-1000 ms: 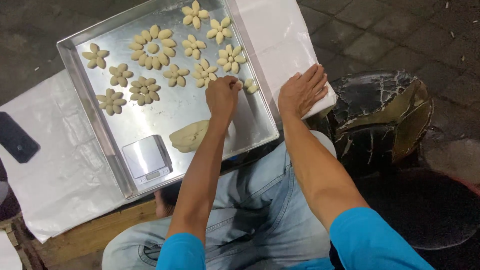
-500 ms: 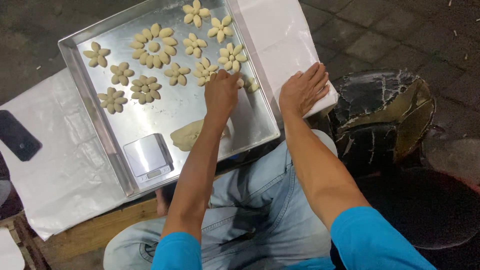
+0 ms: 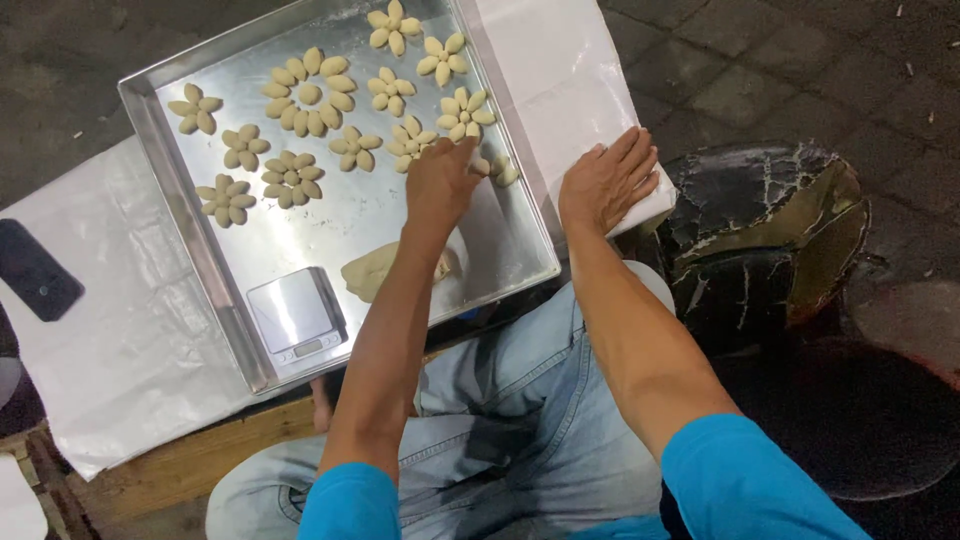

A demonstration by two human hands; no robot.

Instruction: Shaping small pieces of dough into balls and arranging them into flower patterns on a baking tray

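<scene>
A steel baking tray (image 3: 515, 235) holds several flower-shaped dough pieces (image 3: 309, 92) in its far half. My left hand (image 3: 438, 182) reaches over the tray, fingertips at a partly formed flower of dough petals (image 3: 499, 170) near the right rim; whether a petal is pinched in the fingers is hidden. A lump of plain dough (image 3: 368, 271) lies under my left forearm. My right hand (image 3: 603, 179) rests flat, fingers spread, on the white paper (image 3: 560, 70) beside the tray's right edge.
A small silver kitchen scale (image 3: 296, 314) sits in the tray's near corner. White paper (image 3: 110, 330) covers the surface to the left, with a dark phone (image 3: 38, 284) on it. A cracked black stool or bucket (image 3: 770, 245) stands at right on paved ground.
My left hand has moved from the dough lump up toward the far right of the tray, to the partly formed flower. My right hand stays pressed on the paper.
</scene>
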